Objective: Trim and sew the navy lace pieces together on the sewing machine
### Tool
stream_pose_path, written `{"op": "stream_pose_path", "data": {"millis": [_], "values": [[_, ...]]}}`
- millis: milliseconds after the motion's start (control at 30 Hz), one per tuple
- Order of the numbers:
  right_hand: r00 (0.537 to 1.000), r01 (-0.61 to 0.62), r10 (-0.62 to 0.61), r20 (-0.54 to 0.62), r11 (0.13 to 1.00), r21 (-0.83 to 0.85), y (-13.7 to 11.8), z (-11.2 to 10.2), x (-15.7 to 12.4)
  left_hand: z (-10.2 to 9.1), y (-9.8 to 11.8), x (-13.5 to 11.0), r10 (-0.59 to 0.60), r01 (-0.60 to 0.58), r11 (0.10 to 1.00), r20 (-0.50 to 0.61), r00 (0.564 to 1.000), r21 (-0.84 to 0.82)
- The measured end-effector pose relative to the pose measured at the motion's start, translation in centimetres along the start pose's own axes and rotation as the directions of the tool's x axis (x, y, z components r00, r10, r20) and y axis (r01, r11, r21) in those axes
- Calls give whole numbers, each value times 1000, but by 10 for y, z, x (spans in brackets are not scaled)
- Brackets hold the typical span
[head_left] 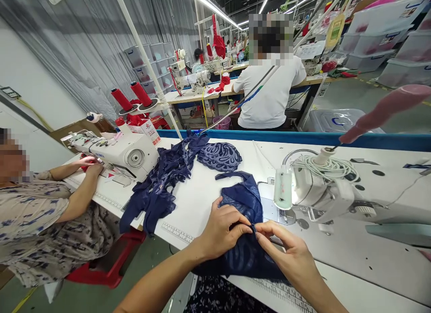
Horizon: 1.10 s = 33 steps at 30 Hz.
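Navy lace fabric [244, 254] lies over the front edge of the white sewing table, and part of it reaches back toward the machine's needle area. My left hand [224, 227] pinches an edge of this fabric between thumb and fingers. Close against it, my right hand [286, 248] pinches the same edge from the other side, so the fingertips nearly meet. Just behind and to the right stands a white sewing machine [323, 187] with its lamp lit. A navy patterned lace cup [220, 156] rests on the table beyond my hands.
A heap of navy fabric pieces [164, 174] lies to the left. Beyond it a co-worker's hands [90, 162] work at another sewing machine [117, 147]. Red thread cones [131, 97] stand behind. A person in a white shirt [266, 93] sits ahead, facing away.
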State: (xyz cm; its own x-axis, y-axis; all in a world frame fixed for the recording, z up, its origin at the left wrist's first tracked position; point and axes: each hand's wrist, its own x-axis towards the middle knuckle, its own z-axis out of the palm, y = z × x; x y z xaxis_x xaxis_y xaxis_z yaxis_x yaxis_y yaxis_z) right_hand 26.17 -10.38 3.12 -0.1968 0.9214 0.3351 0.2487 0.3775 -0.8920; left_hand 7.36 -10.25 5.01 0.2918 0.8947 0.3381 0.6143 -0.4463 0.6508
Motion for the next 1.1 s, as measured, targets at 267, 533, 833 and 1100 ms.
{"op": "stream_pose_path", "data": {"millis": [267, 533, 833, 1100], "values": [[996, 82, -83, 36, 996, 25, 5, 0, -1, 0, 0, 0, 11, -11, 1000, 2, 1000, -2], [977, 191, -189, 103, 981, -13, 3, -2, -3, 3, -1, 0, 48, -45, 994, 29, 998, -95], [978, 185, -206, -23, 916, -355, 12, -18, -5, -13, -7, 13, -160, 161, 944, 28, 987, -288], [954, 287, -299, 37, 867, -408, -8, 0, -40, -15, -5, 15, -96, 113, 955, 74, 993, -274]]}}
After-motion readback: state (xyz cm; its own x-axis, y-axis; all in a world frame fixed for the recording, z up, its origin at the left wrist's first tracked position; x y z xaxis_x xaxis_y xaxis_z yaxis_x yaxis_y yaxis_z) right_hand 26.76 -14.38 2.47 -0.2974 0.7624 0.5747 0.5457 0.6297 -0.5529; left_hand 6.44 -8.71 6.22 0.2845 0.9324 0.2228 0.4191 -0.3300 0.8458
